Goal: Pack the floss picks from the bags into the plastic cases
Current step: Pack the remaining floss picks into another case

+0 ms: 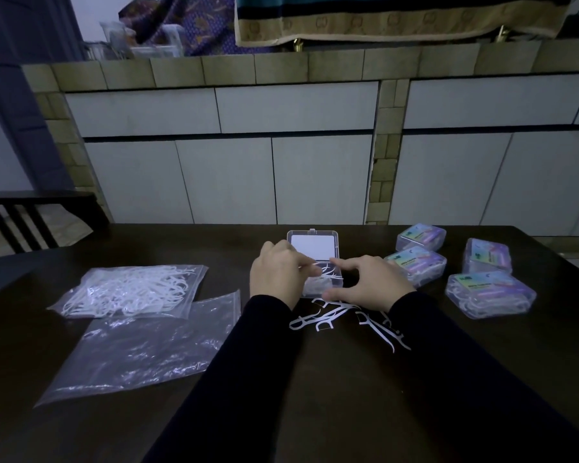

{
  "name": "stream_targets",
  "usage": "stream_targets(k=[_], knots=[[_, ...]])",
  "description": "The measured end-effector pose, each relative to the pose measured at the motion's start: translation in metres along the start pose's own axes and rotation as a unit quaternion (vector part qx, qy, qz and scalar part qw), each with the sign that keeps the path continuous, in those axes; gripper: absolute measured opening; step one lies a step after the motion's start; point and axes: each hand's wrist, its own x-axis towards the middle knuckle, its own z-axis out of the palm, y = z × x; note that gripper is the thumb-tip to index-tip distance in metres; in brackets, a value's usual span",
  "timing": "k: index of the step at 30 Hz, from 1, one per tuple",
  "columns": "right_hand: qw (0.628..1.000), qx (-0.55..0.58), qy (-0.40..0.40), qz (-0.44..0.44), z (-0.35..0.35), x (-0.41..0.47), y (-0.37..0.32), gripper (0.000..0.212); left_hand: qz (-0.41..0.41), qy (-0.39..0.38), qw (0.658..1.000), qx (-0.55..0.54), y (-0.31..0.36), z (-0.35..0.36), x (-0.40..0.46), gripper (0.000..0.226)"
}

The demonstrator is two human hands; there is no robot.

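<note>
Head view, nearest me first: my two dark sleeves run up the dark desk [482, 379], and between them lie loose floss picks [328, 317], a small scatter touching the near edge of the open plastic case [325, 275]. My left hand [278, 274] is curled and seems to pinch one pick over the case's tray. My right hand [370, 282] has forefinger and thumb spread in a wide curve at the case's right side, apparently steadying it; whether it truly grips I cannot tell. The case's lid [313, 245] lies folded back beyond, flat and white inside.

I judge the step in hand to be filling this case, with a few picks already in the tray. Next I'd lay the pinched pick down flat among them, then gather the loose ones from the near edge. They're thin and tangle by their hooked ends, so I expect to take them one or two at a time.

To the left, an emptied zip bag [141, 349] lies flat, and just beyond it a bag full of picks [131, 290], well within reach and not blocking. To the right, four closed cases [488, 294] with colourful labels sit apart from my work. Beyond the desk stand pale cabinet doors [224, 175] under a tiled counter.
</note>
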Motion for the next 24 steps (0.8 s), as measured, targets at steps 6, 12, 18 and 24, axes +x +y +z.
stream_targets(k=[6,12,18,24], knots=[[1.0,-0.001,0.001,0.002,0.003,0.003,0.003,0.077,-0.016,-0.022,0.991,-0.129,-0.014,-0.01,0.0,0.036],[1.0,-0.002,-0.003,0.0,0.003,0.004,0.003,0.077,-0.073,-0.145,0.983,-0.081,-0.02,-0.023,0.001,0.025],[1.0,-0.004,0.003,-0.001,0.003,0.005,0.003,0.078,-0.052,-0.157,0.984,-0.067,-0.017,-0.02,0.001,0.024],[1.0,0.004,0.003,-0.023,0.004,0.004,0.006,0.076,0.014,-0.158,0.981,-0.112,0.002,-0.013,-0.003,0.03]])
